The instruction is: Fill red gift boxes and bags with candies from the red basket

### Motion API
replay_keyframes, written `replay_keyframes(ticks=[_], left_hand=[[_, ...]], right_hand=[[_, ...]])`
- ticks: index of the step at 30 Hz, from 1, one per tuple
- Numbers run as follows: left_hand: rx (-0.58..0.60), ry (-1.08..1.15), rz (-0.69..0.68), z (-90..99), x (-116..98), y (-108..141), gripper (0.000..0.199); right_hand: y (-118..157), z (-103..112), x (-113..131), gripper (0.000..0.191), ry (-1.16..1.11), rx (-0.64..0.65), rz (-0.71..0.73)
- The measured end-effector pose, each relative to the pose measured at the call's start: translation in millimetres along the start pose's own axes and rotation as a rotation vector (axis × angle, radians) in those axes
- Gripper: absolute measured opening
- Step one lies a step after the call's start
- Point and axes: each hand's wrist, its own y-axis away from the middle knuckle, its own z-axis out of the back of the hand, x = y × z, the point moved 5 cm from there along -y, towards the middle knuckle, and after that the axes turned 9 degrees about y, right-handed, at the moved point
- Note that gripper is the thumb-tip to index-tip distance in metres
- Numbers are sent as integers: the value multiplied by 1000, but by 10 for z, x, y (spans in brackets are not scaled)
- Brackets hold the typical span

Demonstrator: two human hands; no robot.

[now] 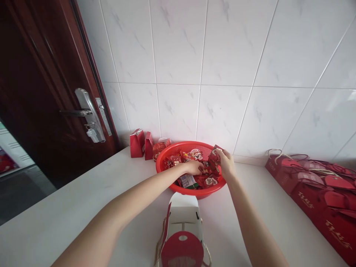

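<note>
A red plastic basket [185, 191] with a perforated wall holds many red wrapped snack packets [210, 181] and one green and white packet [189, 181]. My left hand [195, 168] is down among the packets, fingers bent together; what they grip is partly hidden. At the basket's right rim, my right hand [227, 162] pinches a dark red packet [214, 156] with printing on it. Nearer to me than the basket stands an open gift box [182, 248], red outside and white inside, with rope handles at its sides. Neither hand touches this box.
Small red boxes [137, 144] stand against the tiled wall, left of the basket. Several red gift boxes [308, 196] with rope handles line the right side of the white tabletop [111, 189]. A brown door [50, 74] with keys hanging from its lock is at left.
</note>
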Motion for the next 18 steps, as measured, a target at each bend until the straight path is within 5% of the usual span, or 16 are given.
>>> replay_keyframes(ticks=[4, 9, 18], left_hand=[[-22, -27, -16, 25, -40, -16, 5], [-168, 22, -40, 206, -32, 14, 27], [-307, 211, -70, 340, -36, 32, 26]], right_hand=[[5, -1, 7, 26, -27, -22, -10], [7, 3, 22, 26, -64, -36, -3], [3, 1, 24, 28, -99, -32, 12]])
